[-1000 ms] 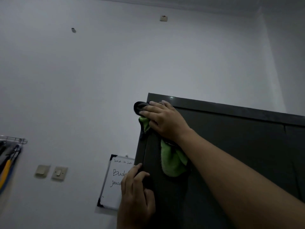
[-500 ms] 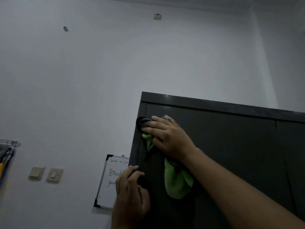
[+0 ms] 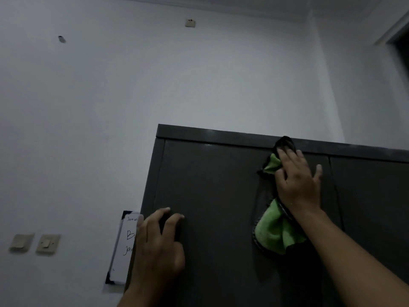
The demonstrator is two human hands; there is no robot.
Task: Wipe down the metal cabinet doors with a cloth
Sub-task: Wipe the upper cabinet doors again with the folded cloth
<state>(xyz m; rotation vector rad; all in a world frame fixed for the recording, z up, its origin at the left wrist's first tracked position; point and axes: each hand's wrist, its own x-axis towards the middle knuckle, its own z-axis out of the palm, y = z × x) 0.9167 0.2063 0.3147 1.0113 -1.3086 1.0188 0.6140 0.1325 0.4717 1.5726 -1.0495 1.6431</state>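
Note:
A tall dark grey metal cabinet [image 3: 210, 185] fills the lower right, its top edge running across the middle of the view. My right hand [image 3: 296, 182] presses a green cloth with dark trim [image 3: 274, 229] flat against the upper part of the left door, near the seam between the two doors. The cloth's top pokes out above my fingertips at the cabinet's top rail, and the rest hangs below my wrist. My left hand [image 3: 159, 247] rests on the left door near its left edge, fingers bent against the metal.
A pale wall [image 3: 155, 74] rises behind the cabinet. A small whiteboard [image 3: 124, 244] with handwriting hangs left of the cabinet, partly behind my left hand. Two wall switches [image 3: 35, 243] sit at the lower left. A dark door frame [image 3: 398, 36] shows top right.
My right hand has slid the cloth to the right, from the door's upper left corner across to the seam between the doors. My left hand stays on the left edge.

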